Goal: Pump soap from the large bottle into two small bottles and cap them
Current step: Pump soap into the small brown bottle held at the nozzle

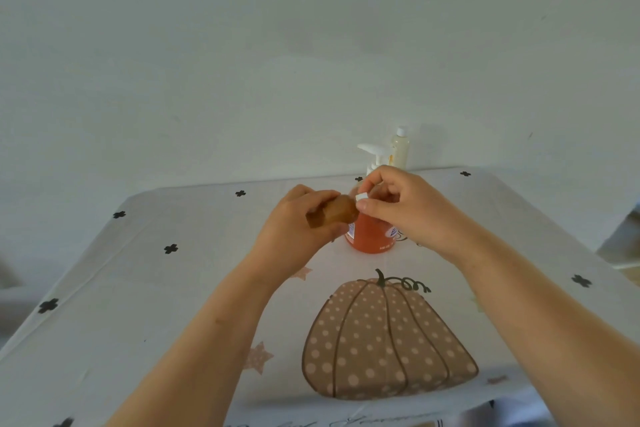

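The small bottle [334, 211], amber-filled, lay sideways, gripped by the left hand [294, 236], while the right hand [405, 208] pinched the white cap [361, 197] at its mouth. Directly behind the grip stood the large bottle [370, 236]; farther back, a capped second bottle [400, 149].

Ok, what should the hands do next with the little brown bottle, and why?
Likely twist the white cap tight onto the small bottle. The left hand grips that bottle, tilted and already amber with soap, and the right hand pinches the cap right at its mouth. Whether it is screwed down cannot be seen.
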A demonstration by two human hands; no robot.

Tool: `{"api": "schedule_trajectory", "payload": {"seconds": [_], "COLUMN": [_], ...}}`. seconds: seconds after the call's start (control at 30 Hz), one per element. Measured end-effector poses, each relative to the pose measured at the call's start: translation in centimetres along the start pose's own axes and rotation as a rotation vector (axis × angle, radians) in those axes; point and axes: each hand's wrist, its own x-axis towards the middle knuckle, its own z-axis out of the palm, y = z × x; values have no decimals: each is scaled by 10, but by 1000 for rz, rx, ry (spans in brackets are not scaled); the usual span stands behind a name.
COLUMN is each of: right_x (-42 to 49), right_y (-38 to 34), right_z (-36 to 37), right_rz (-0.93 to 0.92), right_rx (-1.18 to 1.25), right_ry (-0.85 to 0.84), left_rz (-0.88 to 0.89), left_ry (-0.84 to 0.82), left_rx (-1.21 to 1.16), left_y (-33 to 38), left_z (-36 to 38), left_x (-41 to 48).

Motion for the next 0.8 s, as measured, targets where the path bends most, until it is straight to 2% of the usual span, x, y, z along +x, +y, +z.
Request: {"api": "schedule_trajectory", "payload": {"seconds": [0.23, 0.47, 0.6, 0.67, 0.8], "right_x": [-5, -11, -10, -6, 6], "right_y": [2, 13, 17, 23, 53], "right_z": [-11, -21, -34, -38, -31], "right_rz": [-68, -116, -108, -64, 96], "right_rx": [121, 162, 215, 128, -234], "right_ry": [33, -23, 59, 150, 347], "left_rz": [-44, -177, -183, -196, -215], "left_ry": [-80, -286, -273, -216, -72], "left_rx": [-57, -217, -358, -370, -434], "left_y": [5, 4, -6, -11, -13], "left_z": [-3, -13, -23, -26, -21], "left_x": [2, 5, 6, 7, 9]}}
